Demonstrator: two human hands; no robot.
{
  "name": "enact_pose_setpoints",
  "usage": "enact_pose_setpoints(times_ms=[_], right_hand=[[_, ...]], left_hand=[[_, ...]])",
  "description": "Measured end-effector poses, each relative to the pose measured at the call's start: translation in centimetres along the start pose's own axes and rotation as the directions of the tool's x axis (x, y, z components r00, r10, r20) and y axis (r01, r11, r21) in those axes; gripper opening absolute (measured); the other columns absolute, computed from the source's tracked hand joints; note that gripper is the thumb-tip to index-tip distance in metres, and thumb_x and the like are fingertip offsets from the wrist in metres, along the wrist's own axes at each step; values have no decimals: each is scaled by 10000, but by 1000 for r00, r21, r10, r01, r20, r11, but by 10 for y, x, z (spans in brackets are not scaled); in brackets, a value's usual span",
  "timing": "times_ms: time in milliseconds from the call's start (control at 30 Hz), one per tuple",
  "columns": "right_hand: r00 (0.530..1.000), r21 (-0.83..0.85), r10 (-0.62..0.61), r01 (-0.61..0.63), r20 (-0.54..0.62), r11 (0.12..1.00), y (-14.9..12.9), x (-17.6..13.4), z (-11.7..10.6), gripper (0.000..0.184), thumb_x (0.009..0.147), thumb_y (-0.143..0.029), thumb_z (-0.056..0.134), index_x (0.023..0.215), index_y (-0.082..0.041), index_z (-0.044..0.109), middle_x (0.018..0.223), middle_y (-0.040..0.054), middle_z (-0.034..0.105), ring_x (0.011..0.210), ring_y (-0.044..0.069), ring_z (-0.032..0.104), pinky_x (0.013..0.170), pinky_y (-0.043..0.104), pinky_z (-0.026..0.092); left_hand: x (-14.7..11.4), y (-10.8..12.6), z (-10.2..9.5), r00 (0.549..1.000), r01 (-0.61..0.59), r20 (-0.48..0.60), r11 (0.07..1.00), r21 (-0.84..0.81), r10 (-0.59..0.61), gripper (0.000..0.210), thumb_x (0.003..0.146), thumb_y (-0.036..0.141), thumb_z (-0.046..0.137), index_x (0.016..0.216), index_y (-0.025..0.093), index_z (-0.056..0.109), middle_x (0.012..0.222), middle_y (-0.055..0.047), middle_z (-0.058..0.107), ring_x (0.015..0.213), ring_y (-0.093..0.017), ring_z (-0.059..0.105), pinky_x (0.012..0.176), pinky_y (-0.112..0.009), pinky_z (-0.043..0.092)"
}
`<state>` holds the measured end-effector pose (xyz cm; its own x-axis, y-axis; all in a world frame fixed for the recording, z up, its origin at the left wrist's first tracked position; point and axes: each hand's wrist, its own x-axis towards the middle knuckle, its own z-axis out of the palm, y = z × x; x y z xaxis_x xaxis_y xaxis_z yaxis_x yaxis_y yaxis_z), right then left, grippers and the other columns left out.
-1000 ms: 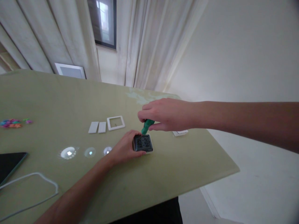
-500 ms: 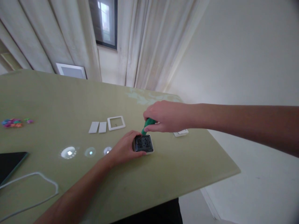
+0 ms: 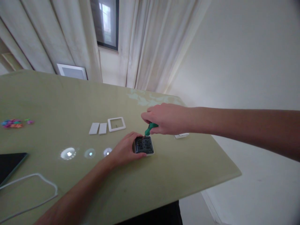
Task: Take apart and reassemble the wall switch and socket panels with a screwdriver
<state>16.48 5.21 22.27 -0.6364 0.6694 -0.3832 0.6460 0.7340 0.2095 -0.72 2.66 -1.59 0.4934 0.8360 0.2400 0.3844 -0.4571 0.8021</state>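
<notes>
A wall switch (image 3: 144,145) with a white rim and a dark, uncovered inside lies face up on the table. My left hand (image 3: 127,149) grips it from the left, fingers on the far edge and thumb on the near one. Above its far edge, my right hand (image 3: 165,119) is closed round the green handle of a screwdriver (image 3: 150,128). The tool's tip is too small to make out at the switch's far side. Left of them lie a white frame (image 3: 123,126) and two white cover plates (image 3: 94,128).
Partly behind my right wrist sits another white piece (image 3: 181,136). Small colourful pieces (image 3: 12,123) are heaped at far left. A dark flat device (image 3: 11,165) and a white cable (image 3: 39,175) lie at near left. The table's right corner (image 3: 239,173) slopes towards the wall.
My right hand has turned a little and dipped slightly, and the screwdriver's green handle leans differently. My left hand and the switch stay in place.
</notes>
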Motion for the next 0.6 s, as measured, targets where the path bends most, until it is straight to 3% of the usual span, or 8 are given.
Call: enact_pose_setpoints(times_ms=[100, 200, 267, 367, 500, 567, 600], right_hand=[[999, 3, 45, -45, -1, 999, 0, -2, 0, 376, 1011, -509, 681, 1114, -151, 730, 1086, 150, 764, 889, 266, 703, 657, 322, 330], [999, 18, -48, 48, -7, 999, 0, -2, 1, 376, 897, -355, 828, 1198, -173, 697, 1189, 129, 739, 934, 256, 703, 652, 315, 331], [1000, -4, -15, 15, 0, 1000, -1, -2, 2, 236, 981, -383, 729, 1092, -174, 725, 1093, 128, 746, 904, 265, 705, 633, 325, 304], [999, 2, 48, -48, -13, 999, -2, 0, 2, 402, 1070, -524, 571, 1060, -158, 736, 1027, 145, 740, 892, 286, 705, 625, 333, 292], [998, 28, -64, 65, -21, 998, -2, 1, 0, 395, 897, -330, 840, 1236, -202, 682, 1221, 113, 710, 876, 223, 693, 625, 305, 311], [999, -33, -34, 33, -18, 999, -3, 2, -1, 240, 951, -343, 780, 1115, -179, 720, 1138, 126, 729, 865, 242, 699, 615, 316, 287], [1000, -59, 3, -4, -21, 998, -3, 2, -1, 257, 1011, -411, 700, 1045, -159, 734, 1072, 143, 737, 868, 267, 704, 613, 326, 278]], left_hand=[[0, 0, 0, 1000, 1, 6, 1000, -15, -1, 616, 783, 480, 873, 1301, 249, 632, 1257, -98, 703, 1169, -342, 675, 1025, -496, 548], [0, -1, 1, 1000, 3, -2, 1000, -8, -3, 619, 779, 470, 875, 1303, 249, 631, 1251, -94, 700, 1161, -340, 678, 1018, -489, 552], [0, -2, 1, 1000, 9, -5, 1000, -3, -9, 624, 774, 469, 880, 1303, 250, 630, 1255, -97, 699, 1160, -343, 678, 1025, -496, 550], [0, -3, 1, 1000, 5, -9, 1000, -10, -5, 613, 768, 474, 879, 1289, 256, 641, 1253, -100, 706, 1163, -350, 675, 1026, -508, 550], [0, -1, 1, 1000, 14, -3, 1000, 3, -14, 596, 769, 468, 880, 1270, 247, 646, 1224, -97, 715, 1130, -345, 688, 996, -499, 563], [0, 0, 1, 1000, 11, -11, 1000, 4, -11, 601, 764, 464, 889, 1268, 244, 646, 1235, -96, 716, 1137, -345, 691, 999, -493, 565], [0, 0, 1, 1000, 6, -16, 1000, 1, -6, 603, 760, 462, 895, 1266, 245, 649, 1242, -95, 717, 1143, -346, 693, 1002, -491, 566]])
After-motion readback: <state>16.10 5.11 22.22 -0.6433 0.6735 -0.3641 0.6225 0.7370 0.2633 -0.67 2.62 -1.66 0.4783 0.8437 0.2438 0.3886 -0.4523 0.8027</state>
